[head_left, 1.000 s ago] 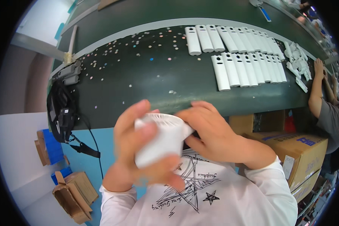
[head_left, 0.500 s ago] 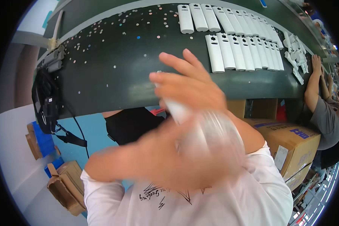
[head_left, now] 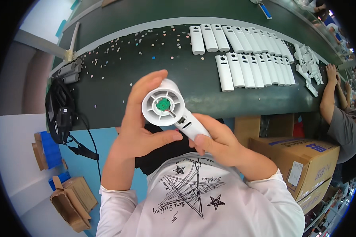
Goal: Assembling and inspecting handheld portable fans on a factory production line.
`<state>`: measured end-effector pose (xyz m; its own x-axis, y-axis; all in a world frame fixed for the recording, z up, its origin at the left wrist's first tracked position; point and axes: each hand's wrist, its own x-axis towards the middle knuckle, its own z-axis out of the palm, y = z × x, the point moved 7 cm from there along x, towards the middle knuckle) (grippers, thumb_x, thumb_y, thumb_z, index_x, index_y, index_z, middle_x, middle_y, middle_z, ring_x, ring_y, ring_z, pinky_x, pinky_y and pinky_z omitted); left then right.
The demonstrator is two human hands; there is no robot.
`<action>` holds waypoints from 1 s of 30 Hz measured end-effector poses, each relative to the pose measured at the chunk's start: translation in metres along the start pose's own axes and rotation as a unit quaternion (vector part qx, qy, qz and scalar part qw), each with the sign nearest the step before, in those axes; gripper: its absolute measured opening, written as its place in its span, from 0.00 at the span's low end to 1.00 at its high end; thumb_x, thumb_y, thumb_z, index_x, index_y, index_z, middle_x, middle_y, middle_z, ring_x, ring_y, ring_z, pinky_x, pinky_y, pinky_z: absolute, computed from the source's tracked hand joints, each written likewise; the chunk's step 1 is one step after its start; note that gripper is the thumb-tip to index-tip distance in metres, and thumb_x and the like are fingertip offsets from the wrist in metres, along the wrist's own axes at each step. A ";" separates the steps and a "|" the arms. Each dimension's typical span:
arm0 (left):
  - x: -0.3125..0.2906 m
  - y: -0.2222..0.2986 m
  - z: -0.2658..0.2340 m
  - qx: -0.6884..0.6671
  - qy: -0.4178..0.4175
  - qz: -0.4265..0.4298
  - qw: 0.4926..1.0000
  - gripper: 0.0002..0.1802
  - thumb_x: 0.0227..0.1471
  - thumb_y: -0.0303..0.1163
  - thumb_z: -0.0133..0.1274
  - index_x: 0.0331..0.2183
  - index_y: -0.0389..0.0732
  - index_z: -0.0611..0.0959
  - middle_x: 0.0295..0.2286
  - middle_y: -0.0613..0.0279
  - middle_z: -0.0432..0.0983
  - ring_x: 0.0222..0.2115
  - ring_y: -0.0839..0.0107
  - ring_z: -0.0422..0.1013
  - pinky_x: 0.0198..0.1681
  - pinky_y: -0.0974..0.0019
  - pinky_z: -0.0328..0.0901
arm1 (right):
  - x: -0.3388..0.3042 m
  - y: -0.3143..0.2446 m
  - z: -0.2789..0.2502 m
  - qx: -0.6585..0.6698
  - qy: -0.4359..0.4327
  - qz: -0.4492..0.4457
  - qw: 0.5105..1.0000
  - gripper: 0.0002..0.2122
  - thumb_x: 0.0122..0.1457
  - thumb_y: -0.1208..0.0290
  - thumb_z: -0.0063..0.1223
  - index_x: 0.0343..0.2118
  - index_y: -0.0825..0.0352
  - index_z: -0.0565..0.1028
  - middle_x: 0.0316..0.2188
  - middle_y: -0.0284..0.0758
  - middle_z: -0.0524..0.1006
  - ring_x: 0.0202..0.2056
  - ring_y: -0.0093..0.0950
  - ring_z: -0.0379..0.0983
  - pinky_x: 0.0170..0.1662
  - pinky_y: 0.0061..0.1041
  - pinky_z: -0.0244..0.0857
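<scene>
A white, tube-shaped round housing (head_left: 146, 108) faces up at me, with spokes inside and a small green round part (head_left: 163, 104) at its centre. Thin wires run from that part toward a white handle (head_left: 192, 127) with a dark slot in it. My left hand (head_left: 140, 122) wraps the housing's left side, thumb below it. The handle's lower end is gripped by my right hand (head_left: 217, 140). Housing and handle touch at an angle; whether they are fastened together I cannot tell.
White handle shells (head_left: 225, 75) lie in two rows on the dark green table (head_left: 118, 94). Loose white parts (head_left: 307, 63) are piled at the far right, near a co-worker's arm (head_left: 329, 91). Black cable gear (head_left: 61, 110) hangs at the left edge; a cardboard box (head_left: 300, 158) stands right.
My hands were crossed and blurred before, over the white pieces. Now they are apart, left on the round housing and right on the handle, with the housing's spoked side in sight.
</scene>
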<state>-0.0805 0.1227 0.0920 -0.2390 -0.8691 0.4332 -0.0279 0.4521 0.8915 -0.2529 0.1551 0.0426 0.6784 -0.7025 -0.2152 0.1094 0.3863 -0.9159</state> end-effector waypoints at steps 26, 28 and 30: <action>0.007 -0.005 0.009 0.140 -0.006 -0.076 0.987 0.31 0.63 0.41 0.45 0.62 0.33 0.64 0.47 0.44 0.69 0.39 0.57 0.71 0.41 0.62 0.67 | 0.000 0.013 0.006 0.444 -0.095 0.126 0.882 0.27 0.71 0.50 0.25 0.52 0.74 0.63 0.18 0.34 0.71 0.08 0.19 0.61 0.09 0.17 0.54; 0.007 -0.006 0.006 0.144 -0.002 -0.059 0.988 0.31 0.63 0.40 0.45 0.62 0.33 0.64 0.47 0.43 0.69 0.39 0.57 0.71 0.41 0.62 0.67 | 0.002 0.011 0.009 0.441 -0.106 0.118 0.883 0.27 0.72 0.50 0.25 0.52 0.74 0.63 0.18 0.33 0.71 0.08 0.18 0.61 0.09 0.17 0.54; 0.008 -0.005 0.004 0.162 -0.004 -0.024 0.986 0.31 0.62 0.38 0.46 0.62 0.33 0.64 0.47 0.43 0.69 0.38 0.58 0.70 0.41 0.62 0.67 | 0.003 0.012 0.009 0.431 -0.087 0.127 0.889 0.27 0.71 0.50 0.25 0.52 0.74 0.63 0.18 0.33 0.71 0.08 0.18 0.61 0.10 0.17 0.54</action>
<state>-0.0858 0.1140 0.0901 -0.2370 -0.8899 0.3898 -0.3479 0.4524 0.8212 -0.2429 0.1629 0.0338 0.8548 -0.4528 -0.2536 0.4014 0.8866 -0.2299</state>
